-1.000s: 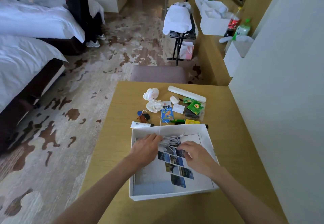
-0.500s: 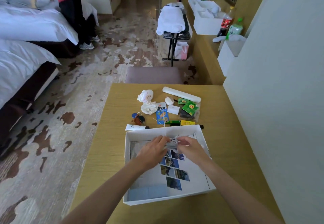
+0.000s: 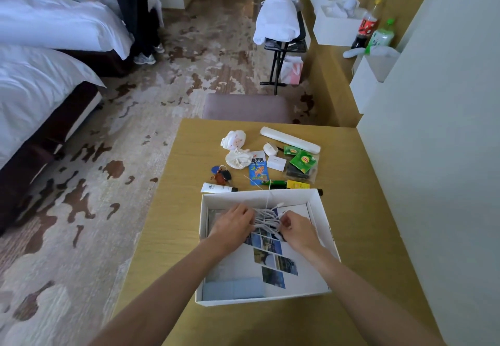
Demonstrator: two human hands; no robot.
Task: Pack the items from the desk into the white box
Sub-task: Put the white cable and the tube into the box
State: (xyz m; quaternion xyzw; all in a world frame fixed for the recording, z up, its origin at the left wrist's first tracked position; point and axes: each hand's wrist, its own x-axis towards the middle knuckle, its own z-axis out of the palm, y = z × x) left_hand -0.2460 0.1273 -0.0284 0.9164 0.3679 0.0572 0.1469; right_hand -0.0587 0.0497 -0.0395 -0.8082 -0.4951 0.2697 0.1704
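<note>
The white box (image 3: 322,240) sits open on the wooden desk (image 3: 167,210), with a photo sheet (image 3: 273,261) flat on its floor. Inside the box, near its far wall, my left hand (image 3: 232,224) and my right hand (image 3: 296,228) both grip a bundle of white cable (image 3: 266,219), one hand at each side. Loose cable ends stick up toward the rim. Behind the box lie a white tube (image 3: 216,188), keys (image 3: 221,175), a blue packet (image 3: 258,171), a white card (image 3: 276,163), green tea bags (image 3: 301,160), a long white case (image 3: 289,140) and crumpled white items (image 3: 236,148).
A wall (image 3: 433,156) runs close along the desk's right side. A padded stool (image 3: 246,107) stands at the far edge. Beds are at the left, where a person (image 3: 135,7) stands. A luggage rack with a white robe (image 3: 280,18) and bottles (image 3: 374,34) lie beyond.
Both hands have stayed in the box on the cable; the bundle, lifted and pinched half a second ago, now lies lower and spread between them. The view has shifted slightly.
</note>
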